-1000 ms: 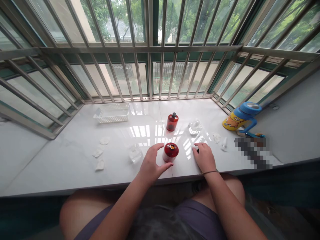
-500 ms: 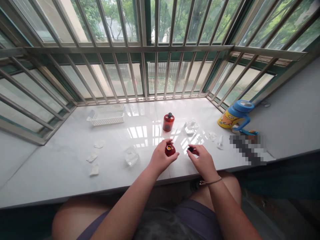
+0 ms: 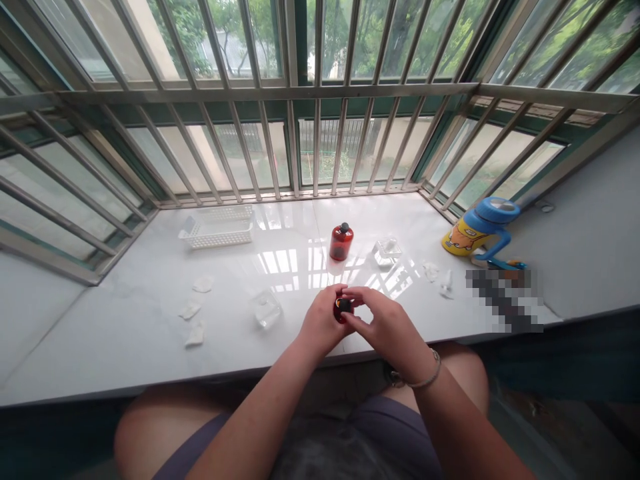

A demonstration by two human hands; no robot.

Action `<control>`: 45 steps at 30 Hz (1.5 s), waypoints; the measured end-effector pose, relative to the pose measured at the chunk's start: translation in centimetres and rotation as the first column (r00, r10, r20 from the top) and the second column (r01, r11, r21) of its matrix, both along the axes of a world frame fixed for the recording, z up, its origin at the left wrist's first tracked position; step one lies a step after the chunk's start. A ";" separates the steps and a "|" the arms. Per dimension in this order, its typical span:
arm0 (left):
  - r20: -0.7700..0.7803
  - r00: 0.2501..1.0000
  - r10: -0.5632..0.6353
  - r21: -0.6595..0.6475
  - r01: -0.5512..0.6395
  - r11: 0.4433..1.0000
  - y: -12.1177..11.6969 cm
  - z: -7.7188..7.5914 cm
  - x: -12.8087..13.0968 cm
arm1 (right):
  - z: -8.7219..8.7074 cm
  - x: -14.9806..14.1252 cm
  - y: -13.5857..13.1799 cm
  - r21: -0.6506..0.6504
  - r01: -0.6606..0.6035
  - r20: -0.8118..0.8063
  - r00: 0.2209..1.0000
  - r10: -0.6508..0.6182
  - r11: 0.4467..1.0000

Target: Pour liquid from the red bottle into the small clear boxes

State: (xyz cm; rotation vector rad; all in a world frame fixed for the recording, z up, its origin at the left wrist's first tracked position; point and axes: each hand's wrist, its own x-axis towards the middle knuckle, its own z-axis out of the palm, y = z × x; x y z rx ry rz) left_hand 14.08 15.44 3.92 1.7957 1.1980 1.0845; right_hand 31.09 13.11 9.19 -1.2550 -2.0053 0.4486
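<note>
My left hand (image 3: 323, 319) is wrapped round a small red bottle (image 3: 338, 316) near the front edge of the white counter. Between the thumb and fingers of my right hand (image 3: 383, 320) is a black cap (image 3: 343, 305), which sits at the bottle's mouth; part of the orange-looking rim shows beside it. Whether the cap is seated on the neck, I cannot tell. Just beyond my hands stands a second red bottle (image 3: 341, 243), upright with a black cap on. My fingers hide most of the held bottle.
Clear glass containers stand left (image 3: 267, 310) and right (image 3: 387, 253) of my hands. A white perforated basket (image 3: 217, 239) is at the back left. White crumpled pieces (image 3: 195, 335) lie at left. A blue and yellow mug (image 3: 477, 230), a small white tube (image 3: 447, 285) and a blurred patch are at right.
My right hand has moved left with the black cap, bringing it from beside the bottle to its mouth. The left hand still holds the bottle. The view has shifted slightly.
</note>
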 end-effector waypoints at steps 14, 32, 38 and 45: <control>0.010 1.000 0.014 -0.037 -0.014 0.999 0.0 -0.5 -0.1 | -1.6 -1.6 -0.3 -0.035 0.022 -0.122 0.992 -0.026 0.999; 0.040 0.999 0.010 -0.050 -0.008 0.999 -0.2 -0.7 -0.2 | -3.0 -1.9 -2.4 -0.113 0.095 -0.279 0.952 -0.124 0.989; 0.071 0.997 -0.007 -0.058 0.012 0.998 -0.2 -0.6 -0.2 | -3.2 -1.8 -2.3 -0.094 0.250 -0.285 0.921 -0.266 0.964; 0.052 0.999 0.000 -0.065 0.003 0.998 -0.3 -0.5 -0.2 | -3.5 -2.0 -2.5 -0.164 0.153 -0.293 0.936 -0.196 0.974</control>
